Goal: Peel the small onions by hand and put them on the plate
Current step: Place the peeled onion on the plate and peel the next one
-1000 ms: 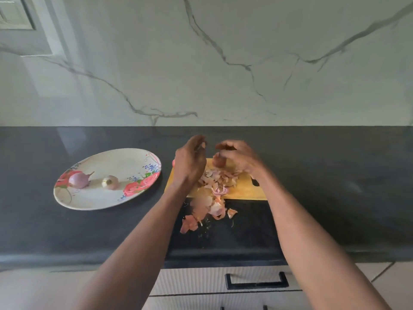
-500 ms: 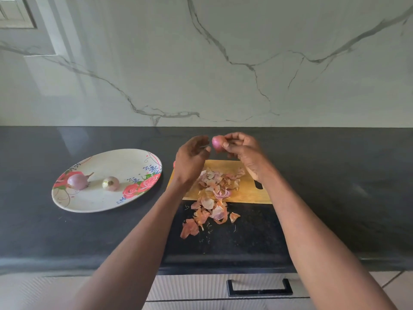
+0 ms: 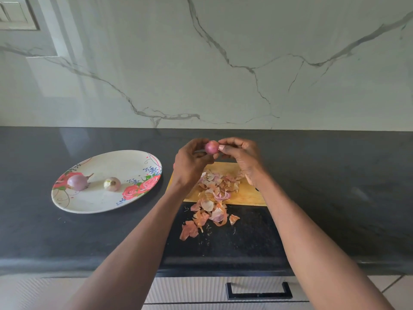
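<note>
A small pink onion (image 3: 211, 147) is held up above the far edge of the yellow cutting board (image 3: 243, 198). My left hand (image 3: 192, 163) holds it from the left with curled fingers. My right hand (image 3: 242, 156) pinches it from the right with thumb and fingertips. On the oval floral plate (image 3: 116, 202) at the left lie two peeled onions: a purple one (image 3: 77, 182) and a paler one (image 3: 112, 184).
A heap of onion skins (image 3: 214, 193) covers the board and spills onto the black counter (image 3: 335, 186) toward me. A marble wall rises behind the counter. Below the counter's front edge is a drawer with a black handle (image 3: 258, 291).
Both hands rose from the skin pile on the board, lifting the pink onion into view; my left hand closed in on it.
</note>
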